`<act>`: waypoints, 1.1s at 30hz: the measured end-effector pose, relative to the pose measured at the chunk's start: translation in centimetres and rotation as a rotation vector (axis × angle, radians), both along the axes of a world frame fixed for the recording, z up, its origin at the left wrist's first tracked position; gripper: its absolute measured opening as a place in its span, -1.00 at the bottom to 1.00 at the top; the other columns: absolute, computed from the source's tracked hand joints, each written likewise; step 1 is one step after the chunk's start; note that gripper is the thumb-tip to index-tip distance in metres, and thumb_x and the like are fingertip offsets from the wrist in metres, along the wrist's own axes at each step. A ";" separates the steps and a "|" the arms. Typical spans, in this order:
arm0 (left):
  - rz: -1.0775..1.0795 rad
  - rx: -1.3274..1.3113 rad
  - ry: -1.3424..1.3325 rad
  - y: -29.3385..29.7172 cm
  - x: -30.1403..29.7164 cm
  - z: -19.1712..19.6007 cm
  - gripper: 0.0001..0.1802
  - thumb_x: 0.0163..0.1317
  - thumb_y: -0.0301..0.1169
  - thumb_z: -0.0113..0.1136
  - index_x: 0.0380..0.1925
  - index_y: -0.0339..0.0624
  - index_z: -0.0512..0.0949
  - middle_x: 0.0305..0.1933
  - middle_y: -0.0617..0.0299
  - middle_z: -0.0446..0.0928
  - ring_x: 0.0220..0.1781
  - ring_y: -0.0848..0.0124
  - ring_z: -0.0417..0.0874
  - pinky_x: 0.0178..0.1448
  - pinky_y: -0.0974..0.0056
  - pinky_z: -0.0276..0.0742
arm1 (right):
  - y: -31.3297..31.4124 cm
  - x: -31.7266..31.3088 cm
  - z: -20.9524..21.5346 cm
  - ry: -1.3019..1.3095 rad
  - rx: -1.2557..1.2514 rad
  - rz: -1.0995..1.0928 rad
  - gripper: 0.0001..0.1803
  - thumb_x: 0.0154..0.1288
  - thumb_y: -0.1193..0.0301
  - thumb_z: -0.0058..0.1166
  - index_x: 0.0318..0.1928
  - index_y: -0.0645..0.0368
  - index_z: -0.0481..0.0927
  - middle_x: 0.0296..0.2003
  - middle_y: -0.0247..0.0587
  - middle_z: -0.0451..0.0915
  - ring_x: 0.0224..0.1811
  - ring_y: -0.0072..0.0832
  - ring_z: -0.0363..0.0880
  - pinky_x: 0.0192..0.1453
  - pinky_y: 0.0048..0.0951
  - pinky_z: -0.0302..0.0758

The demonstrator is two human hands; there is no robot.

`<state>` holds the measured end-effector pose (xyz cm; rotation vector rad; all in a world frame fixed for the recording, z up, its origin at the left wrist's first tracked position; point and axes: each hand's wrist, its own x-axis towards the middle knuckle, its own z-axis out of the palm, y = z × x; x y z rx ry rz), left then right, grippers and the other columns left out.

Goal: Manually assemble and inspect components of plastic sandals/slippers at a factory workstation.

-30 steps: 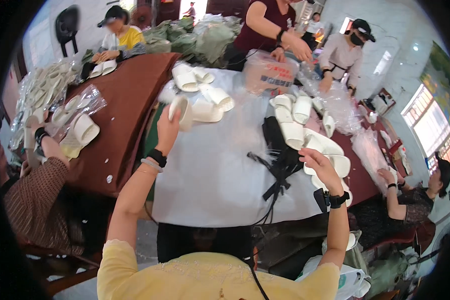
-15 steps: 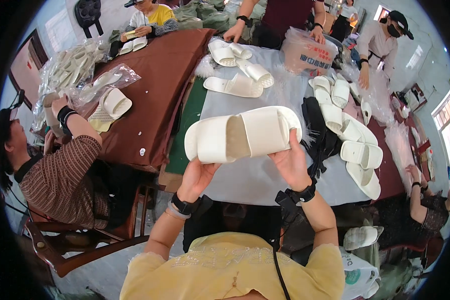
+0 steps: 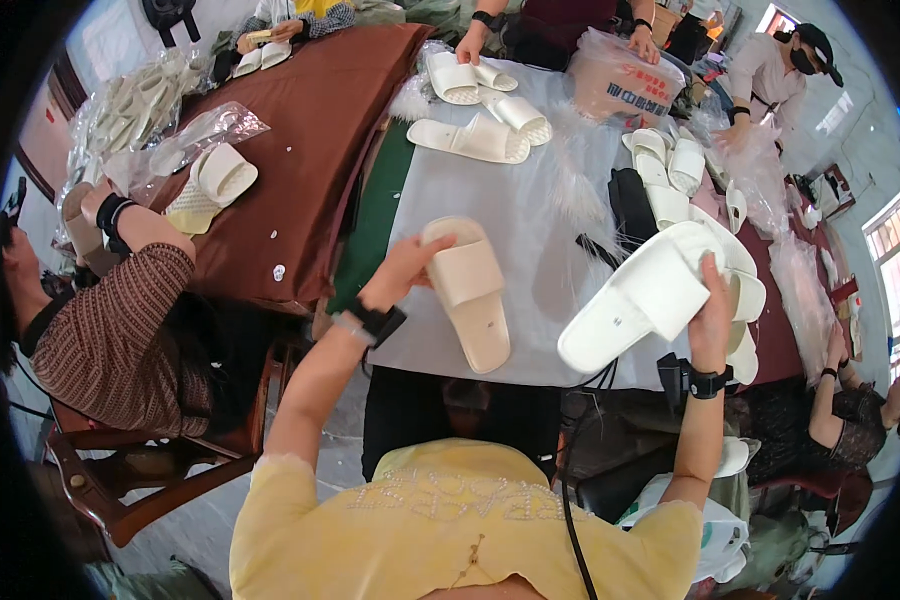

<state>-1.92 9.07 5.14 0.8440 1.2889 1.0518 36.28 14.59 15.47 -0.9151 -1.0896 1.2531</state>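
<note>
My left hand grips a cream slipper by its strap, over the front part of the grey-covered table. The slipper hangs toe up, with its insole showing. In my right hand is a whiter slipper, held by the side of its strap and tilted toward the lower left. It partly covers the pile of white slippers behind it. The two held slippers are apart from each other.
Farther along the table lie several loose white slippers and a plastic-wrapped carton. A black cloth item rests beside the right pile. On the left, a brown-covered table carries bagged slippers. Co-workers sit or stand around.
The slippers held together in both hands have been separated. My left hand has one at the middle; my right hand has moved right with the other.
</note>
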 end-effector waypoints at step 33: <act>-0.043 0.068 1.229 -7.1 6.0 -5.5 0.01 -0.11 -0.03 0.31 0.26 -0.26 0.03 0.35 -0.36 -0.35 0.40 -0.18 -0.28 0.22 -0.29 -0.03 | 5.4 -15.6 -10.8 -1.222 0.506 0.702 -0.22 -0.15 0.23 0.30 0.11 0.29 0.32 -0.11 0.09 0.43 -0.04 -0.09 0.39 0.05 -0.28 0.35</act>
